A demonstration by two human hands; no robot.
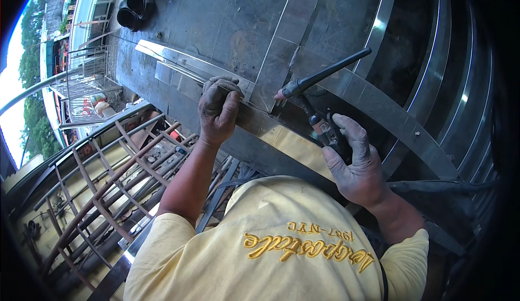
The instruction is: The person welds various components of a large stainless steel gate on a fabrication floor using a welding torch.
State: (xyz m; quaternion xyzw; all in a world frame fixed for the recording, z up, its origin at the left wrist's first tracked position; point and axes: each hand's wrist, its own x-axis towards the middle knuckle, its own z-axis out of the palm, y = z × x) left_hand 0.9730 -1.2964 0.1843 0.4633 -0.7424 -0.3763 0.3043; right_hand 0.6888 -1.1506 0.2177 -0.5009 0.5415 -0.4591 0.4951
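Note:
My right hand (357,163) is closed around the handle of a black TIG torch (324,130). Its pink nozzle (279,95) points left, just above a joint in a shiny metal frame (287,46), and its long back cap rises to the upper right. The fingers of my left hand (219,108) are curled over thin filler rods (183,71), which stick out to the upper left. A thin tip runs from this hand toward the nozzle; whether it touches the metal I cannot tell. Both hands look coated in grey dust.
The frame lies on a dark metal table (216,25), with curved bright bars (441,46) spreading right. Two black cup-shaped things (140,0) sit at the far left. Below the table's left edge stands a rusty pipe grid (116,184). A black hose (439,187) trails at right.

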